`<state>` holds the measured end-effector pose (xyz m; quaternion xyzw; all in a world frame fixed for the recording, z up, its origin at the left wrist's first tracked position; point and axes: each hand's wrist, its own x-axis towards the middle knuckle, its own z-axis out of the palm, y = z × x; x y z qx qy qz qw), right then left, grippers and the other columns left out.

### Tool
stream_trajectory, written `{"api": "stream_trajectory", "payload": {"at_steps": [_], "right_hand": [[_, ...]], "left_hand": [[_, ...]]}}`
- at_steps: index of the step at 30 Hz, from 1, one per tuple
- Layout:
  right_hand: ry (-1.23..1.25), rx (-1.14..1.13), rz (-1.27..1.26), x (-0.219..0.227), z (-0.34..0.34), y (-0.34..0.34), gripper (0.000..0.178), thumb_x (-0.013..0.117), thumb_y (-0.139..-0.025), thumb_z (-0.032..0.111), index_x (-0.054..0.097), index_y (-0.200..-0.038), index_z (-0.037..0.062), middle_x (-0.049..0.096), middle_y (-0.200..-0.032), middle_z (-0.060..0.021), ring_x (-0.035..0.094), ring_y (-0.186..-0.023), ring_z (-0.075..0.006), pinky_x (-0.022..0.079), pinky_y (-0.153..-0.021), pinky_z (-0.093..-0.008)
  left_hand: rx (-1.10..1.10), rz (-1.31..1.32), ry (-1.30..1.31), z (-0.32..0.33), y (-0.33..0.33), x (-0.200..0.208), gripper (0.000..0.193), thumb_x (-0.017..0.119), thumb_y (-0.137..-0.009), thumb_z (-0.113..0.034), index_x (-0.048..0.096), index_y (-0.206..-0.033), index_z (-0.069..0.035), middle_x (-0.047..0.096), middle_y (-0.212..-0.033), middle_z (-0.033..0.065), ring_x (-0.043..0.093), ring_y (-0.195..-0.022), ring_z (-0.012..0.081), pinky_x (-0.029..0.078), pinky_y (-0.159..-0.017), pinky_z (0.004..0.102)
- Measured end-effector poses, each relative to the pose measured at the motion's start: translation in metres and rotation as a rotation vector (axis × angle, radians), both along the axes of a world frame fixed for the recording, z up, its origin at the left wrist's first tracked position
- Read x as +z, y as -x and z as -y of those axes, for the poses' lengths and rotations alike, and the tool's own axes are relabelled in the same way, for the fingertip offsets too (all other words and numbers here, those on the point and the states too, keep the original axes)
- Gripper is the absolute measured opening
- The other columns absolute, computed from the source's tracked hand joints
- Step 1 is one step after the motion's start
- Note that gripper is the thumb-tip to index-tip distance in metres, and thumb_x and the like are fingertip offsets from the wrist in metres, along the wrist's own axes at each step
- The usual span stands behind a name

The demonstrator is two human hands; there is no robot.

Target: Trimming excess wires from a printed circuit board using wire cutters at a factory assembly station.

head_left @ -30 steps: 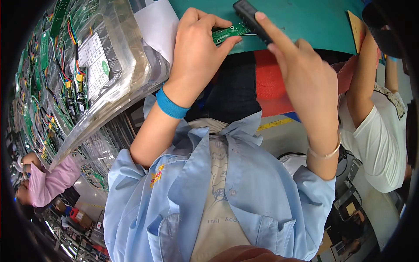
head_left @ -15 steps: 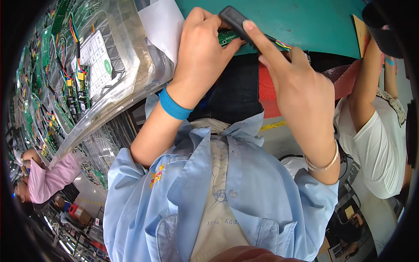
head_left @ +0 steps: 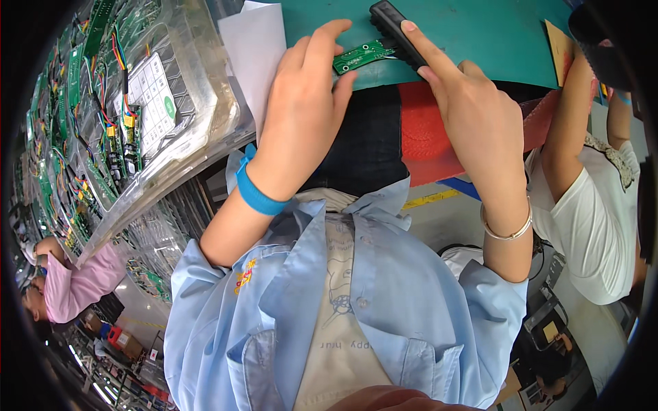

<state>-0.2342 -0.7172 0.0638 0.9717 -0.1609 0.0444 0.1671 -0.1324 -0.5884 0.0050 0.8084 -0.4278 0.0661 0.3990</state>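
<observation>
A narrow green circuit board [head_left: 363, 56] lies on the green mat near its front edge. My left hand [head_left: 301, 106] is beside the board's left end, thumb and fingers spread, with no grip on it. In my right hand [head_left: 480, 120] is a black brush [head_left: 397, 33] with short dark bristles along its left side. The index finger stretches along the brush's back. Its bristles are over or against the board's right end; actual contact cannot be made out. The brush and right hand hide whatever is beyond that end.
Clear plastic trays [head_left: 199, 82] of wired boards are stacked at left, with white paper [head_left: 253, 51] beside them. Red sheeting [head_left: 432, 130] hangs below the green mat [head_left: 480, 34]. A co-worker in a white sleeve [head_left: 582, 233] is close at right; another in pink [head_left: 82, 281] is far left.
My left hand has let go of the board and drawn back to the left, its fingers opening. More of the board shows. The brush has shifted slightly right; coloured wires beside it are now hidden.
</observation>
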Motion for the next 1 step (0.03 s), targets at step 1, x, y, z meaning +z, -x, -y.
{"api": "stream_trajectory", "payload": {"at_steps": [1], "right_hand": [[0.043,0.002,-0.026,0.0021,-0.0024,-0.0003,0.047,0.052,-0.08,0.027,0.037,-0.122,0.0401,0.04,-0.056,0.0014,0.026,-0.035,-0.0121,0.028,-0.032,-0.0267]], "left_hand": [[0.013,-0.003,-0.049,-0.0051,0.0036,0.0032,0.051,0.068,-0.063,-0.006,0.047,-0.109,-0.006,0.057,-0.086,0.0065,0.055,-0.078,0.016,0.044,-0.069,0.0212]]}}
